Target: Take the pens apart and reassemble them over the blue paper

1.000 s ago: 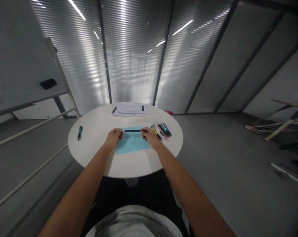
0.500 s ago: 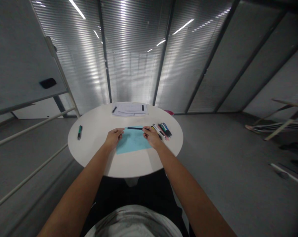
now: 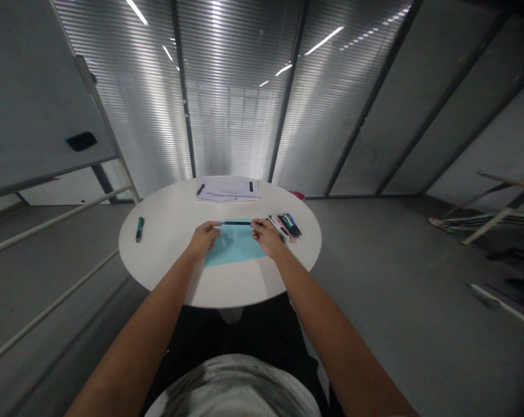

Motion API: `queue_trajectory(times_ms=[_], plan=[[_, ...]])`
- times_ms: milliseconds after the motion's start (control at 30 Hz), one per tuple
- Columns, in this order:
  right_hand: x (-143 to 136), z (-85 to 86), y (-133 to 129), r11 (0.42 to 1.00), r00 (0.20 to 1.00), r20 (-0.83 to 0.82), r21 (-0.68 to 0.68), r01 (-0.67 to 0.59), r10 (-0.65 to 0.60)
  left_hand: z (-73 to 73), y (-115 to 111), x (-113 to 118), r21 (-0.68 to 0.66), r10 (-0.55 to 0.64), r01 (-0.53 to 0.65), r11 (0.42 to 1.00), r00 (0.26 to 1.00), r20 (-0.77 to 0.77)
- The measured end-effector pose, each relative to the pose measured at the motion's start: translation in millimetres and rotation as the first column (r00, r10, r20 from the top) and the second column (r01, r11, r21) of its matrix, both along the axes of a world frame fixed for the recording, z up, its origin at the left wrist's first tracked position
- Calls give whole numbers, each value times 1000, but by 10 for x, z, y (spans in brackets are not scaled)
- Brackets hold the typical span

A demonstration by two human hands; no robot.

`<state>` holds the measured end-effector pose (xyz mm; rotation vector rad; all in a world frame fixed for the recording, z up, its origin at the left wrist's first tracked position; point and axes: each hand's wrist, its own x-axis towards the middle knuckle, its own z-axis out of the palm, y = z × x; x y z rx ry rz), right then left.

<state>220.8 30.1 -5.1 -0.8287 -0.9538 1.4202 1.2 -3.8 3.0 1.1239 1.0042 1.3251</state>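
A slim dark pen (image 3: 237, 223) is stretched level between my two hands, above the far part of a light blue sheet (image 3: 233, 246). My left hand (image 3: 204, 238) pinches its left end with thumb and fingertips. At the other end, my right hand (image 3: 266, 236) is closed around the pen, its fingers curled. The sheet lies on the round white table (image 3: 166, 260), partly covered by both hands. Just right of my right hand, several pens and markers (image 3: 288, 226) lie side by side.
Stacked papers (image 3: 228, 190) lie at the table's far edge, with small dark items on them. A green marker (image 3: 139, 229) rests at the left. Beyond the table's left side stands a whiteboard frame (image 3: 127, 174); glass panels with blinds (image 3: 231, 116) rise behind.
The pen stays between both hands and has turned slightly to lie more level. The whole view has shifted a little with the head.
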Motion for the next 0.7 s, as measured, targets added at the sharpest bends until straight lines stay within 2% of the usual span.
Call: queue_trajectory(times_ms=[100, 267, 700], plan=[[-1, -4, 5, 1000, 1000, 13, 14, -10, 9, 25, -35, 17, 44, -41, 43, 998, 998, -46], [-5, -18, 0, 999, 996, 80, 31, -39, 36, 34, -44, 43, 60, -33, 41, 997, 992, -119], [-9, -23, -11, 997, 994, 107, 62, -40, 33, -58, 43, 2, 81, 35, -30, 996, 997, -64]])
